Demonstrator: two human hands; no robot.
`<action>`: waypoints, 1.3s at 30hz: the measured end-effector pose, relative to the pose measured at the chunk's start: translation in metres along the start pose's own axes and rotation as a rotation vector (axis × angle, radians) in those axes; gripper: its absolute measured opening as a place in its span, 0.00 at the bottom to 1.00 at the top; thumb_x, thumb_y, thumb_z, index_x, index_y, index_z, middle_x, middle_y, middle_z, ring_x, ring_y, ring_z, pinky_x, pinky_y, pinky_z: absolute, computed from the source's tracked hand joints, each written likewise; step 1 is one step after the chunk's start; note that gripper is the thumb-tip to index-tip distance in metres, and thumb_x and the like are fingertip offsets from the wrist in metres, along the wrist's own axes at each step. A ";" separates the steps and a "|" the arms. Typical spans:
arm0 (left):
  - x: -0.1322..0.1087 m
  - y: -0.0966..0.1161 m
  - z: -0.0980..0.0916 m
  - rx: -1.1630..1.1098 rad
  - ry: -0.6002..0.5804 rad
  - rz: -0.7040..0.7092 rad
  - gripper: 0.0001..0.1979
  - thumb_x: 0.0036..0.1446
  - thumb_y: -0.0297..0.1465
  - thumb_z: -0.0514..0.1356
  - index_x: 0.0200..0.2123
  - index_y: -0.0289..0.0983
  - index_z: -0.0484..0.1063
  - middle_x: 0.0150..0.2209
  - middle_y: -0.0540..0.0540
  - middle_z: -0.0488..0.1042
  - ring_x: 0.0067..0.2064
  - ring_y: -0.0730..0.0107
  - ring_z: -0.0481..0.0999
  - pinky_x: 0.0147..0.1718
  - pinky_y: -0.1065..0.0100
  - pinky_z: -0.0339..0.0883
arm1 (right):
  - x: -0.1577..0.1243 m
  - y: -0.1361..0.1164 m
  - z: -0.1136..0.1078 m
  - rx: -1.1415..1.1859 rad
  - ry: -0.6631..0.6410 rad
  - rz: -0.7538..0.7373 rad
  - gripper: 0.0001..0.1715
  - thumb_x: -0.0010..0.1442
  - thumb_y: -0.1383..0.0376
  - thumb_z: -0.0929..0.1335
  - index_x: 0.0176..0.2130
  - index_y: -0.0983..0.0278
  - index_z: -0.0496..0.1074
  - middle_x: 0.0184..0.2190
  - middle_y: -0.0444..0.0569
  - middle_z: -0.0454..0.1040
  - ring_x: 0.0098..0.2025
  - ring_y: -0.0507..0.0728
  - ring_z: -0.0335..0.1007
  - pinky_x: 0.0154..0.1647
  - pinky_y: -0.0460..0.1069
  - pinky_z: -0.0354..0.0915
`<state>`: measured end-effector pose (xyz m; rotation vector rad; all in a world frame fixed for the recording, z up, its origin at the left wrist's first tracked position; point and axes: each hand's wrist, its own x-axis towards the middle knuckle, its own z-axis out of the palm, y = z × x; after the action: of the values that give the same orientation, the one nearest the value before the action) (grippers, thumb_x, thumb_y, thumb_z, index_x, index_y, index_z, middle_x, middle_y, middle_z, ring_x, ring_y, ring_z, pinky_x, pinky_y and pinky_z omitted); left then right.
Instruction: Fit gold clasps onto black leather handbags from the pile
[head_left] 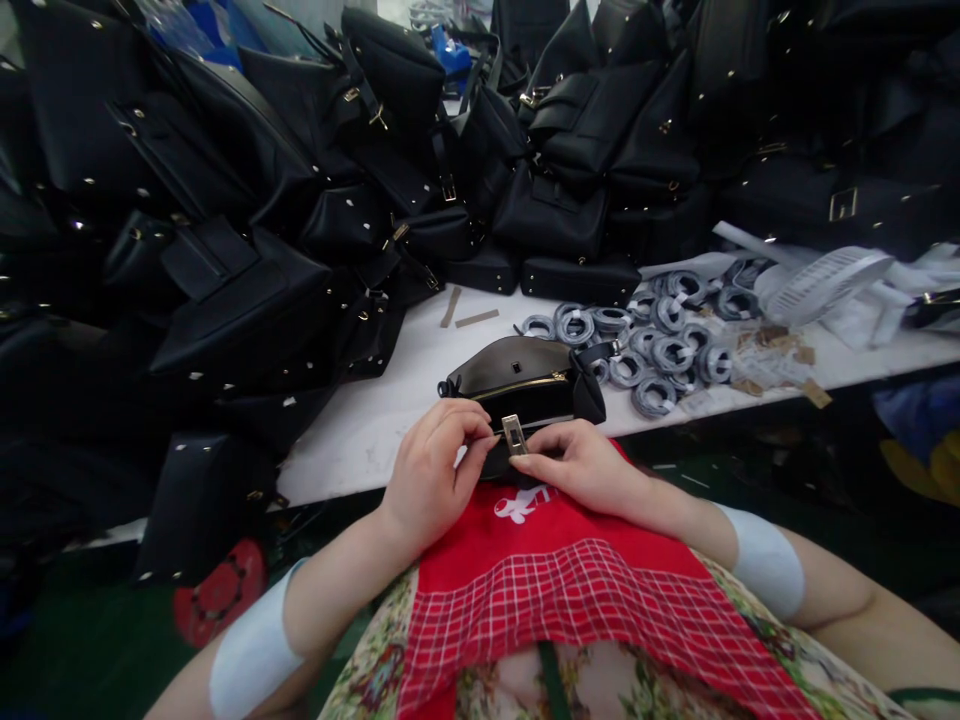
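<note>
A small black handbag [517,370] with a gold zipper lies on the white tabletop in front of me. A rectangular gold-toned metal clasp [514,436] sits at its near side, on a black part of the bag that hangs toward my apron. My right hand [581,462] pinches the clasp's lower right side between thumb and fingers. Just left of the clasp, my left hand [439,470] is closed, thumb and forefinger pressed together; whatever is between those fingertips is too small to make out.
Black handbags [247,270] are heaped along the left and back of the white table [352,430]. To the right lie several coiled grey straps [671,350], a white fan [825,285] and loose scraps [776,355]. A red stool [221,590] stands below the table's left side.
</note>
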<state>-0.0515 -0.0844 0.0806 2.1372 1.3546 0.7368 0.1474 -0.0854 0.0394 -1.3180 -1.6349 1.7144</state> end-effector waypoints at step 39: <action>0.002 0.008 0.007 0.447 -0.284 0.316 0.06 0.63 0.26 0.53 0.34 0.34 0.68 0.34 0.44 0.72 0.35 0.64 0.71 0.33 0.65 0.68 | -0.001 0.002 0.003 -0.011 -0.014 0.002 0.11 0.58 0.61 0.68 0.31 0.65 0.79 0.30 0.47 0.80 0.31 0.55 0.74 0.31 0.47 0.66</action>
<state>-0.0409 -0.0863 0.0807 2.7253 1.1184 0.2304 0.1463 -0.0878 0.0370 -1.3162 -1.6529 1.7225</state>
